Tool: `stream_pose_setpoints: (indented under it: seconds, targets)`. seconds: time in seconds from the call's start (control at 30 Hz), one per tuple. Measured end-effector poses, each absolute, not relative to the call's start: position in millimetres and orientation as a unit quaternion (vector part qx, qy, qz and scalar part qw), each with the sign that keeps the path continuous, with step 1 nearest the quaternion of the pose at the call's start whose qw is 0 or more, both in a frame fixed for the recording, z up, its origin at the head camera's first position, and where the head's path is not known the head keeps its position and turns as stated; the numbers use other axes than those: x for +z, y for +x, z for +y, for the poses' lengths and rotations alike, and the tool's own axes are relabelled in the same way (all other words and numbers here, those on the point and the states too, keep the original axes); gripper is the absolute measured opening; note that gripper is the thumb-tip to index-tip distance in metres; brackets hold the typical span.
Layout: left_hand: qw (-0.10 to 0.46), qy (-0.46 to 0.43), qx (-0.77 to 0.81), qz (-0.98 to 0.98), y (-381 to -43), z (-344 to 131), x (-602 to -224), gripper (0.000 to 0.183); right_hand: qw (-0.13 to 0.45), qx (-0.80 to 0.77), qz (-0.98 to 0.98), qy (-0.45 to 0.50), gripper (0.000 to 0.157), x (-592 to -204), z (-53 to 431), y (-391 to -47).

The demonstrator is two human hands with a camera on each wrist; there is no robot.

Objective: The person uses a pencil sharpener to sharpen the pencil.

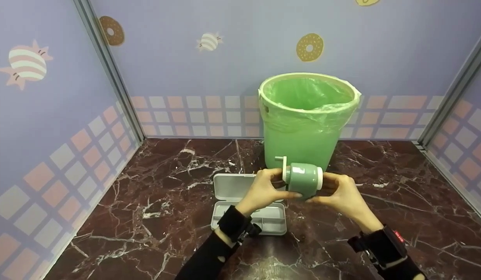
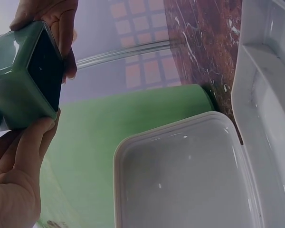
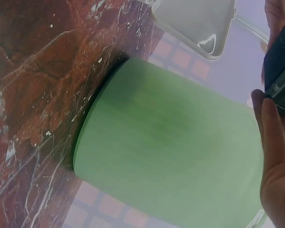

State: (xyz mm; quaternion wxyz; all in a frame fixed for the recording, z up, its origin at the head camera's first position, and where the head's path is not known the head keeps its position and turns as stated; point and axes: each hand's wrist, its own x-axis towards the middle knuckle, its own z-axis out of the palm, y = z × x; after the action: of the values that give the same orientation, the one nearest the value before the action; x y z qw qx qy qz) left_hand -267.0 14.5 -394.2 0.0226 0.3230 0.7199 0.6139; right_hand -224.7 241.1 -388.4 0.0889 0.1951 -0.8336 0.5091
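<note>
A green pencil sharpener with a crank on its left end and a white cap on its right is held up between both hands. My left hand grips its crank end, thumb along the lower edge. My right hand pinches the other end between thumb and fingers. Its dark underside shows in the left wrist view, where the sharpener is tilted. Below the left hand lies an open white pencil case, lid folded back, with dividers inside; hand and wrist hide part of it.
A green trash bin lined with a clear bag stands behind the hands, near the back wall. The dark red marbled table is bounded by patterned panels at the back and sides.
</note>
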Motion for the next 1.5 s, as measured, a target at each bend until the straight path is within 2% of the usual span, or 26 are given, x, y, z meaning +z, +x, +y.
stream_pose_setpoints:
  seconds: [0.1, 0.27, 0.47, 0.57, 0.7, 0.87, 1.0, 1.07, 1.27, 1.5]
  targets:
    - [0.017, 0.325, 0.606, 0.726, -267, 17, -397, 0.05, 0.089, 0.479, -0.852, 0.194, 0.067, -387, 241, -222]
    - [0.011, 0.332, 0.6, 0.727, -266, 20, -400, 0.052, 0.125, 0.443, -0.866, 0.193, 0.076, -384, 237, -215]
    - [0.01, 0.343, 0.582, 0.737, -262, 25, -400, 0.057, 0.151, 0.478, -0.845, 0.188, 0.07, -383, 236, -212]
    - [0.012, 0.344, 0.533, 0.773, -257, 24, -400, 0.07, 0.15, 0.473, -0.85, 0.178, 0.067, -385, 239, -211]
    - [-0.03, 0.351, 0.429, 0.832, -248, 13, -400, 0.094, 0.156, 0.437, -0.872, 0.156, 0.067, -391, 248, -209]
    - [-0.143, 0.351, 0.323, 0.867, -244, -10, -402, 0.102, 0.168, 0.392, -0.895, 0.133, 0.069, -397, 263, -208]
    - [-0.223, 0.321, 0.211, 0.896, -245, -35, -403, 0.103, 0.153, 0.369, -0.907, 0.132, 0.068, -403, 272, -209]
    - [-0.24, 0.295, 0.162, 0.911, -244, -48, -404, 0.103, 0.138, 0.362, -0.912, 0.135, 0.067, -408, 276, -211]
    - [-0.222, 0.226, 0.1, 0.943, -239, -86, -411, 0.1, 0.079, 0.337, -0.927, 0.145, 0.065, -426, 285, -214]
    - [-0.212, 0.201, 0.112, 0.95, -231, -112, -417, 0.097, 0.039, 0.325, -0.93, 0.168, 0.067, -434, 287, -217]
